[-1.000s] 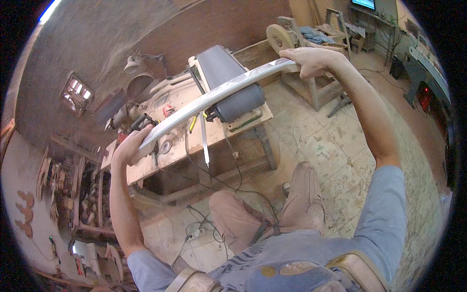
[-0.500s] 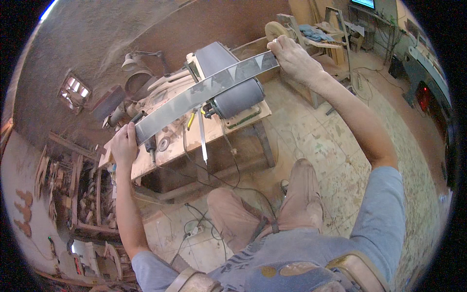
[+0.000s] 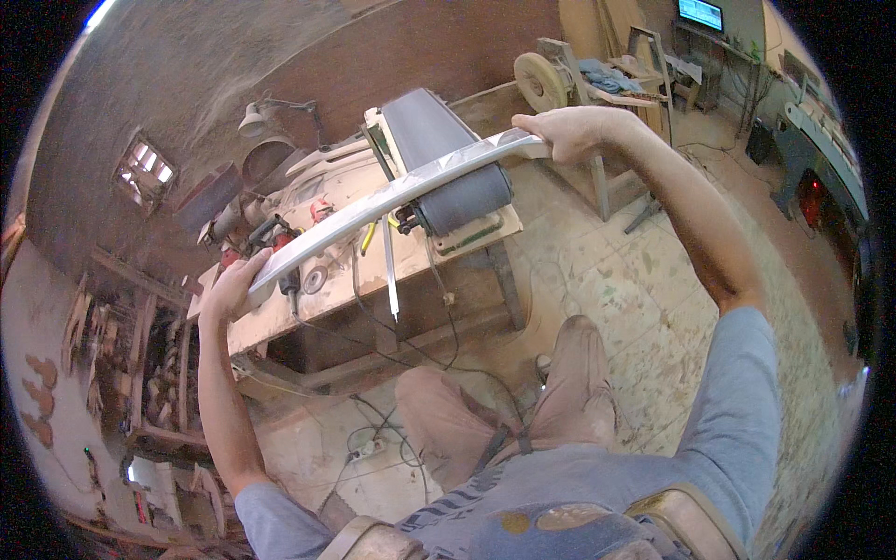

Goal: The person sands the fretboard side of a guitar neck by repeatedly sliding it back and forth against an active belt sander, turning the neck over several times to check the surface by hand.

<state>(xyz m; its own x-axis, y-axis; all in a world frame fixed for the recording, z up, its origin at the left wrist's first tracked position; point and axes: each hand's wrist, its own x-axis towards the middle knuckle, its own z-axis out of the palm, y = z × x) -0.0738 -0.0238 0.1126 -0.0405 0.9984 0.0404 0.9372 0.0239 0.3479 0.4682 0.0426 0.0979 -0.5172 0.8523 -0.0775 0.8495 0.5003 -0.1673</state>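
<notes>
My left hand (image 3: 231, 286) is closed round the near-left end of a long, narrow board (image 3: 397, 193) with a pale edge and a grey-and-white triangle pattern on its face. At the far right end, my right hand (image 3: 581, 133) grips the same board, thumb stretched along its top. The board spans slantwise above the workbench (image 3: 341, 291), its right end higher in view. Behind and below it is a belt sander (image 3: 431, 131) with a wide grey belt; the board hides part of the belt. Whether the board touches the belt I cannot tell.
On the bench lie a yellow-handled tool (image 3: 369, 237), a metal bar (image 3: 390, 280), a round disc (image 3: 316, 279) and power tools (image 3: 271, 231). Cables (image 3: 373, 434) trail over the floor. A wooden stand with a wheel (image 3: 541, 82) is at the far right, shelves (image 3: 163, 373) at the left.
The board has tilted, so its pale edge shows now where its flat face did before. My left hand has shifted slightly left and down, and my right hand has turned at the wrist.
</notes>
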